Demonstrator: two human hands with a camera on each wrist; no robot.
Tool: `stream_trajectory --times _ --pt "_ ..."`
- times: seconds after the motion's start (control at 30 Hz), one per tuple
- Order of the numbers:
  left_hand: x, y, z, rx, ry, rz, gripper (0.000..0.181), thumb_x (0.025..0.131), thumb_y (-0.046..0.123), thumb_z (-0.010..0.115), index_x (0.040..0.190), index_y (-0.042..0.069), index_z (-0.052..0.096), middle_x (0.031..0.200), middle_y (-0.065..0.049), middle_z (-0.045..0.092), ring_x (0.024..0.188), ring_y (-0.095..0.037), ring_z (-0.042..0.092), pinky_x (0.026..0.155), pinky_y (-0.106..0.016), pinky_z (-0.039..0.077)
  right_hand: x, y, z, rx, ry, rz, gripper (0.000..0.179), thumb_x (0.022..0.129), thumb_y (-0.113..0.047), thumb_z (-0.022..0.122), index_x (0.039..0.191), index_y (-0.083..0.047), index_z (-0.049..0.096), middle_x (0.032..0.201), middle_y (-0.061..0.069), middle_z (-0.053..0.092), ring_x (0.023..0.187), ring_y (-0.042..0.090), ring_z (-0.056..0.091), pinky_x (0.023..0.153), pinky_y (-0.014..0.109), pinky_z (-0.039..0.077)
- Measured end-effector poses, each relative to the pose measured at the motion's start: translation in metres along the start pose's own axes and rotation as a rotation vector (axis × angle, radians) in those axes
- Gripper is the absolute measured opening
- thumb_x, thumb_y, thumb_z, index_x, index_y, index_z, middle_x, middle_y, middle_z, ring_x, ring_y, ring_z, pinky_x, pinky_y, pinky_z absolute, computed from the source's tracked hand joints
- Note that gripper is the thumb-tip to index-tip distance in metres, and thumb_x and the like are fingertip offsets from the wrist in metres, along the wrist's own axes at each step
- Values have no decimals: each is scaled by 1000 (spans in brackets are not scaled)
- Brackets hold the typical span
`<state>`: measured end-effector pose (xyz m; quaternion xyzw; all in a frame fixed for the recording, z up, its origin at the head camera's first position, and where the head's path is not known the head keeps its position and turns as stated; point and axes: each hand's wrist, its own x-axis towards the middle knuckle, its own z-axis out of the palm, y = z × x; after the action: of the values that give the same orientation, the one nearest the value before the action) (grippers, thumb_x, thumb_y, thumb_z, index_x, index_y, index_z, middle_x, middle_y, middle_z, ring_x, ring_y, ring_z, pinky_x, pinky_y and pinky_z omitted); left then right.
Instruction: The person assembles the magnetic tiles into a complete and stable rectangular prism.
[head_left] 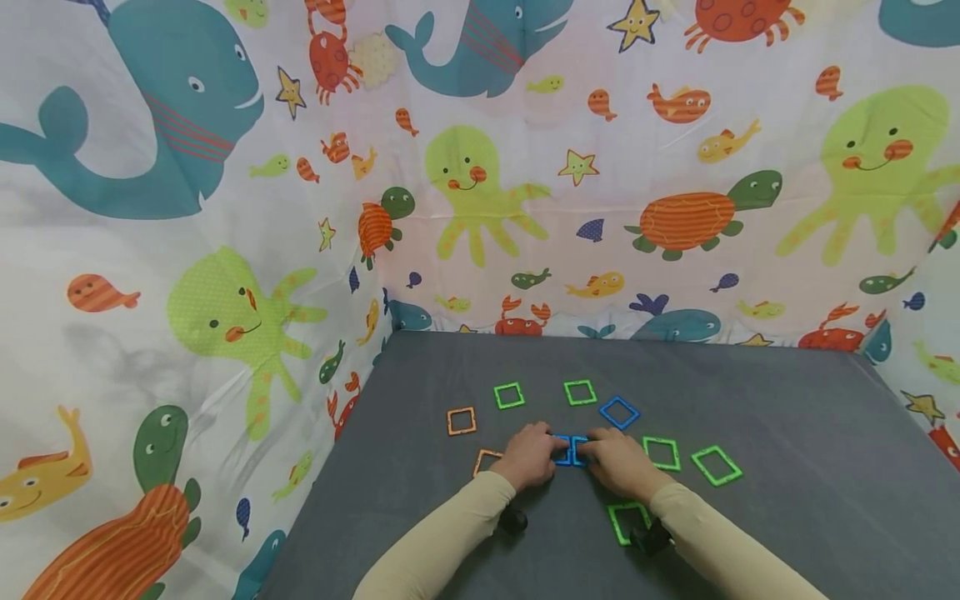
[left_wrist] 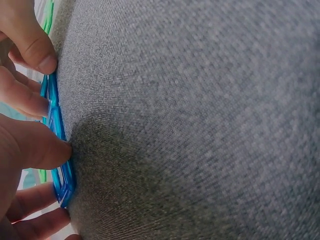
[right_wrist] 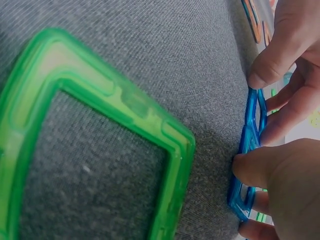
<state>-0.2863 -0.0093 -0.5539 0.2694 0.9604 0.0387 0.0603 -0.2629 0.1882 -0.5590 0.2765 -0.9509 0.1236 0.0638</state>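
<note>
Two blue open-square magnetic tiles lie side by side on the grey cloth, edges meeting in the head view. My left hand [head_left: 528, 454] pinches the left blue tile [head_left: 567, 460] along its sides, thumb on the near edge. Opposite it, my right hand [head_left: 618, 460] grips the right blue tile [head_left: 575, 454] in the same way. From the left wrist, the blue tile [left_wrist: 64, 175] shows nearly edge-on between thumb and fingers. The right wrist view shows the other blue tile [right_wrist: 237, 187] held likewise. Fingers hide parts of both tiles.
Several green tiles [head_left: 662, 440] lie around, one green tile [right_wrist: 112, 82] close beneath my right wrist. Another blue tile [head_left: 630, 420] lies beyond my right hand. Two orange tiles [head_left: 461, 432] are at the left. A patterned curtain [head_left: 480, 283] borders the grey surface [head_left: 787, 417].
</note>
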Motion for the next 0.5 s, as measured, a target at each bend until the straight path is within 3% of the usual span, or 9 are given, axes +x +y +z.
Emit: stream_trajectory --times 0.5 --pt "-3 -2 0 -30 -2 6 46 92 18 72 136 31 67 131 -6 63 114 -22 61 94 -36 54 1 -6 -7 60 2 -38 21 82 0 75 96 -15 77 106 15 71 94 33 66 76 49 56"
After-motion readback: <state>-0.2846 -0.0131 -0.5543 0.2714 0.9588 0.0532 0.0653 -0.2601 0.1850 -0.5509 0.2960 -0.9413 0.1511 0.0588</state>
